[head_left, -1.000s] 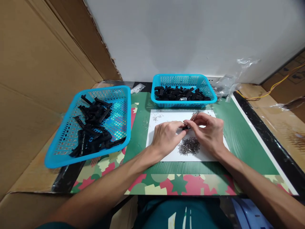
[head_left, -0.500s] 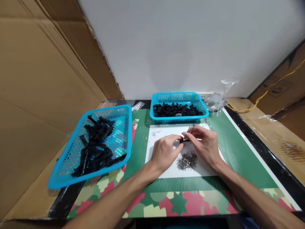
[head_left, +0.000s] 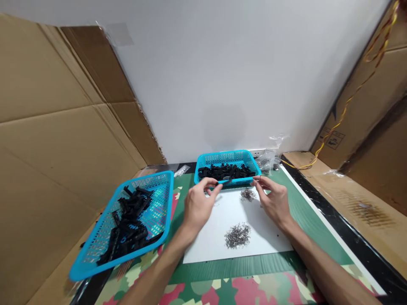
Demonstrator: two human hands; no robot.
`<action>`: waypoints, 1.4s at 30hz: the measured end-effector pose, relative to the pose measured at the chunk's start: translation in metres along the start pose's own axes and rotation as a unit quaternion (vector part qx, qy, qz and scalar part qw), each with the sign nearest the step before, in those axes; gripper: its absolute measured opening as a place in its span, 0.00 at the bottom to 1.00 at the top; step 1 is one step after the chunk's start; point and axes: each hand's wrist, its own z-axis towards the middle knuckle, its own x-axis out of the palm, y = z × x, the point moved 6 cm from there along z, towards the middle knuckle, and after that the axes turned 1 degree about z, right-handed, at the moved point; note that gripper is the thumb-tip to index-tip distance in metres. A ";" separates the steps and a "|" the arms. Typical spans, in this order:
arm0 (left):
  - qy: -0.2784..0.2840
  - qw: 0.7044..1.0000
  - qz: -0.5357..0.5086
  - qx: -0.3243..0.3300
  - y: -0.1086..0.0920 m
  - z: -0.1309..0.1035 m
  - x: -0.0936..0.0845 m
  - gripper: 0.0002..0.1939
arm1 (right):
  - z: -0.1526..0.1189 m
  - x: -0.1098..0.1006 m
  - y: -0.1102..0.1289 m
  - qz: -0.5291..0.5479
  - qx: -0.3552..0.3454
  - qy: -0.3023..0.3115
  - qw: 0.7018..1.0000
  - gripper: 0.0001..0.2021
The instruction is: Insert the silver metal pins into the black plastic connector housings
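Between thumb and fingers, my left hand (head_left: 201,204) pinches a small black part (head_left: 225,182) above the far edge of the white sheet (head_left: 206,245). My right hand (head_left: 274,199) is apart from it to the right, thumb and forefinger pinched; a tiny thin item seems to show at the fingertips, too small to name. On the sheet lie a larger pile of small metal pieces (head_left: 238,236) nearer me and a smaller pile (head_left: 247,195) farther back, between the hands.
A blue basket (head_left: 171,199) of black parts stands at the left. Another blue basket (head_left: 259,173) of black parts is behind the hands. Clear plastic bags (head_left: 269,161) lie at the back right. Cardboard (head_left: 47,140) walls the left, and a yellow cable (head_left: 345,111) hangs at the right.
My hands have moved apart from each other; the black part stayed with my left hand. The camera view has tilted upward, and the smaller metal pile is now uncovered.
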 end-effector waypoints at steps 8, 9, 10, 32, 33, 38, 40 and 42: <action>0.036 0.957 0.289 0.013 -0.019 0.062 -0.042 0.08 | -0.004 0.009 0.002 -0.048 -0.053 0.038 0.997 0.10; 0.051 0.949 0.311 0.018 -0.019 0.067 -0.042 0.08 | -0.005 0.011 0.002 -0.047 -0.060 0.044 0.996 0.10; 0.060 0.942 0.329 0.022 -0.018 0.072 -0.042 0.09 | -0.005 0.013 0.003 -0.046 -0.067 0.051 0.995 0.10; 0.208 0.922 0.302 0.127 -0.002 0.103 0.008 0.11 | -0.008 0.024 0.006 -0.035 -0.078 0.131 0.988 0.11; 0.211 0.923 0.293 0.135 -0.002 0.100 0.005 0.13 | -0.007 0.022 0.007 0.003 -0.060 0.133 0.989 0.12; 0.188 0.935 0.272 0.129 0.008 0.083 -0.034 0.18 | 0.009 0.000 -0.011 0.187 0.078 0.066 0.977 0.16; 0.171 0.940 0.275 0.106 0.021 0.079 -0.061 0.19 | 0.016 -0.009 -0.024 0.151 0.089 0.058 0.983 0.14; 0.151 0.943 0.288 0.064 0.043 0.075 -0.091 0.19 | 0.021 -0.011 -0.035 0.066 0.069 0.118 0.988 0.13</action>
